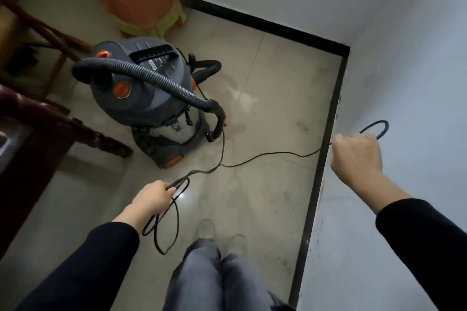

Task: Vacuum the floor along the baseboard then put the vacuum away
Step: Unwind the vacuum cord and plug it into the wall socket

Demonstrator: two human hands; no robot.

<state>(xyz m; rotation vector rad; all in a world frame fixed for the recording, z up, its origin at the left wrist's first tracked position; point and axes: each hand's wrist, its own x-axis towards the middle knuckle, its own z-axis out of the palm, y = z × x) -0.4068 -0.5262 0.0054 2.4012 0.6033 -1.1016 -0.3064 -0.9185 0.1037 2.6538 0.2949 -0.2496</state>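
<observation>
Since the hose (156,78) is draped over the top of the vacuum (151,98) and nobody's holding the nozzle, I'd say the sweeping along the baseboard (328,134) is done and this is the put-away part, specifically coiling up the cord (265,156). The left hand (154,198) is down low near the person's legs, its fingers (168,190) curled around a few hanging loops. The right hand (356,154) is up by the right wall, closed in a fist on the cord, with a little bend poking out past it on the far side. The vacuum itself sits on the floor (265,83) to the far left of the hands, well clear of both, standing upright on its wheels, so its long axis is vertical. The slack cord drops from the canister's right side toward the left hand, then runs roughly left-to-right across the tiles to the right hand. Next move, I reckon: bring the right hand across, lay that length into the left hand's bundle, repeat until the slack's gone. Watch it doesn't snag on the wheels.
</observation>
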